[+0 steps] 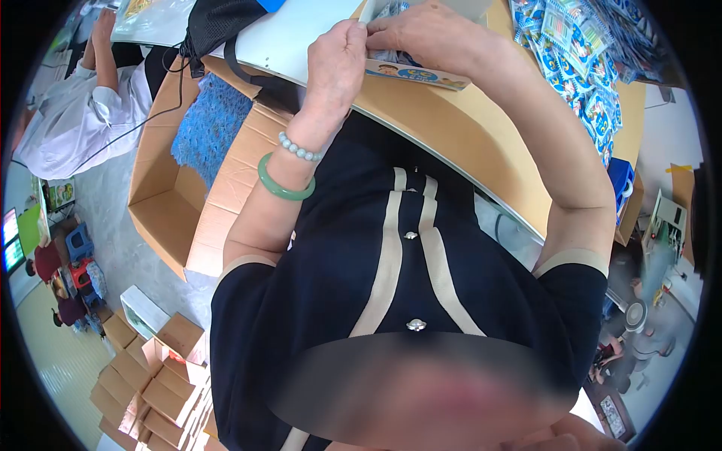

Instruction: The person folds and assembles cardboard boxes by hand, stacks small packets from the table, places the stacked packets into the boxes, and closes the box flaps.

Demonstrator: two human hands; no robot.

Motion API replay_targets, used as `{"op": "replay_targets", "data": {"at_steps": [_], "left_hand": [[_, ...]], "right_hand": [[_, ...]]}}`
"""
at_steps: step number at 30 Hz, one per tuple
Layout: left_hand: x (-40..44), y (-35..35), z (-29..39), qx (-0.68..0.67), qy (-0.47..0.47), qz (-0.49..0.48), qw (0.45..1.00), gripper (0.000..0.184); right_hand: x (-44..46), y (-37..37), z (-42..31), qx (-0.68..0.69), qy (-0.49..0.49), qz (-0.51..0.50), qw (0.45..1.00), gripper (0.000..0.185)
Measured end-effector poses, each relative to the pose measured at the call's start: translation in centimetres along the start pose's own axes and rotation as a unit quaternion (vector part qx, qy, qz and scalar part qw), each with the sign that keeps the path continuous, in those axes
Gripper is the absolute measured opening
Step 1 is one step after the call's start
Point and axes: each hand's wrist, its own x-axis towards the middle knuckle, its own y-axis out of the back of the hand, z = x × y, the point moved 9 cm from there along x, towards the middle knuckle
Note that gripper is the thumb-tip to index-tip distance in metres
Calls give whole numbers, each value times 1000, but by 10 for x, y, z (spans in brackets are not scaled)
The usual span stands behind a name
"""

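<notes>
My left hand is at the left end of a small printed cardboard box. Its thumb and fingers are pressed together by the box wall, and what lies between them is hidden. My right hand reaches over the box from the right, its fingers stretched toward the left fingertips. Beneath it, small packets partly show inside the box. A green bangle and a beaded bracelet circle my left wrist.
A heap of blue and white packets covers the tabletop at right. Left of the table, an open carton holds blue netting. A black mesh bag lies at the table's edge. Another person is at far left.
</notes>
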Motion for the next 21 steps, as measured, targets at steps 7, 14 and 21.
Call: {"op": "replay_targets", "data": {"at_steps": [7, 14, 21], "left_hand": [[0, 3, 13, 71, 2, 6, 997, 31], [-5, 3, 29, 125, -51, 24, 991, 28], [-6, 1, 22, 73, -40, 22, 996, 30]], "right_hand": [[25, -1, 4, -30, -83, -115, 989, 25], [9, 9, -11, -155, -68, 119, 978, 28], [35, -27, 16, -51, -123, -150, 980, 31]]}}
